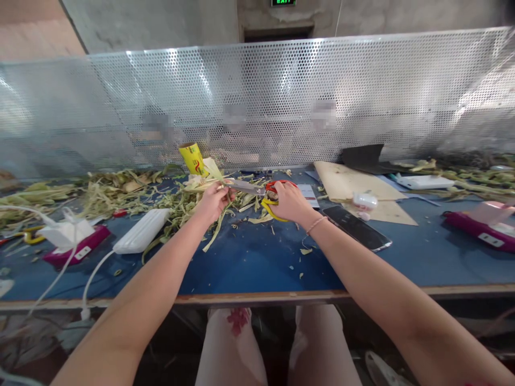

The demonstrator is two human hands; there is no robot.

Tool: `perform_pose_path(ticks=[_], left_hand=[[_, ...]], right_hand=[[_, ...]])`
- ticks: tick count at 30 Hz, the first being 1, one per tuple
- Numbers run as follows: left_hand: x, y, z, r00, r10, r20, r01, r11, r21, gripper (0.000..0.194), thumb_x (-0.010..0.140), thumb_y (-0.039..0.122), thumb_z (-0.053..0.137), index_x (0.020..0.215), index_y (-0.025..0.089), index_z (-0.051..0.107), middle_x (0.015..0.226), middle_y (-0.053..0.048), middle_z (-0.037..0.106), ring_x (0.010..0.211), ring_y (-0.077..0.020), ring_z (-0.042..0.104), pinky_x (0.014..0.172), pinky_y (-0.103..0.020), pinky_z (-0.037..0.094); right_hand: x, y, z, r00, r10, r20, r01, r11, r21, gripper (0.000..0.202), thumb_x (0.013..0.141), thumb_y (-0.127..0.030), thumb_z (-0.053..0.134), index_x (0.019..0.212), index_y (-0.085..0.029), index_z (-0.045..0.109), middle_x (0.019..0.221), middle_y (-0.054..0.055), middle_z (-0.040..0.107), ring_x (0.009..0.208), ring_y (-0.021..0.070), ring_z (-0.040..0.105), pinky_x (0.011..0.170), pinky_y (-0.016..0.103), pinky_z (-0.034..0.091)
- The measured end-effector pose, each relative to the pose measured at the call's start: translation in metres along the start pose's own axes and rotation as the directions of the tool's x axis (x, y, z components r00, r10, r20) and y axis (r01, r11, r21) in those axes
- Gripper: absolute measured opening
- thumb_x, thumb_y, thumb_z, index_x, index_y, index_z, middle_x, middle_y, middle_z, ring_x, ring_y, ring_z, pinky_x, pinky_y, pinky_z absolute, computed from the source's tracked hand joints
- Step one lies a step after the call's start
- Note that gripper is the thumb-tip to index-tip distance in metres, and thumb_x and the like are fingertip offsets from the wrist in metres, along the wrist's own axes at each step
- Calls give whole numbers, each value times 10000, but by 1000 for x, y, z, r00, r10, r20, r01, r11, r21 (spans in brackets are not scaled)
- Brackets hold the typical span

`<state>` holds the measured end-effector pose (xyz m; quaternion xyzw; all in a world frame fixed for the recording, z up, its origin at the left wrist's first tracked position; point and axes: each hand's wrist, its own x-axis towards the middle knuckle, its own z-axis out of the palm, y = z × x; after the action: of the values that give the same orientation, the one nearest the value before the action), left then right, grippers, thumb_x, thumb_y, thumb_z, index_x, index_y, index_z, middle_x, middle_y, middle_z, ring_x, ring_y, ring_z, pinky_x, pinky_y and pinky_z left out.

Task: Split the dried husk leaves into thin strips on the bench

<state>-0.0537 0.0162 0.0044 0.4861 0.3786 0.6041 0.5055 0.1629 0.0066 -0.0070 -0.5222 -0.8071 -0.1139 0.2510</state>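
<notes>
"What's on the blue table (249,271)?"

"Leafy husks (187,201), heaped left of the scissors (248,187) — the right hand (291,201) wrapped round their handles, likely for control."

"And the left hand (211,203)?"

"Pinched on a pale husk (213,168) by their blade tips — steadying it, seemingly, from here."

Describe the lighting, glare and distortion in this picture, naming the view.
Head view: white glare streaks the perforated screen; the green exit sign glows above; apparent wide-angle stretch enlarges the left forearm and right forearm; patches are pixelated; below the table edge, dimness.
</notes>
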Motion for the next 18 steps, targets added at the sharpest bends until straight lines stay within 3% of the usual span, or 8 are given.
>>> perform_pose_path(ticks=[11,18], left_hand=[[-7,-5,8,996,-19,82,-5,958,285,86,712,121,539,796,128,526,692,-37,647,545,-109,556,545,-240,423],[-8,-5,9,995,-12,97,-18,954,300,100,714,123,550,812,134,537,694,-41,651,531,-105,557,512,-226,410]], right_hand=[[0,1,2,998,-61,-3,61,998,27,282,760,-384,478,910,-147,504,910,128,611,916,261,523,756,322,365],[2,1,0,996,-85,-24,87,993,79,226,751,-340,487,877,-158,531,868,100,609,844,225,527,726,303,352]])
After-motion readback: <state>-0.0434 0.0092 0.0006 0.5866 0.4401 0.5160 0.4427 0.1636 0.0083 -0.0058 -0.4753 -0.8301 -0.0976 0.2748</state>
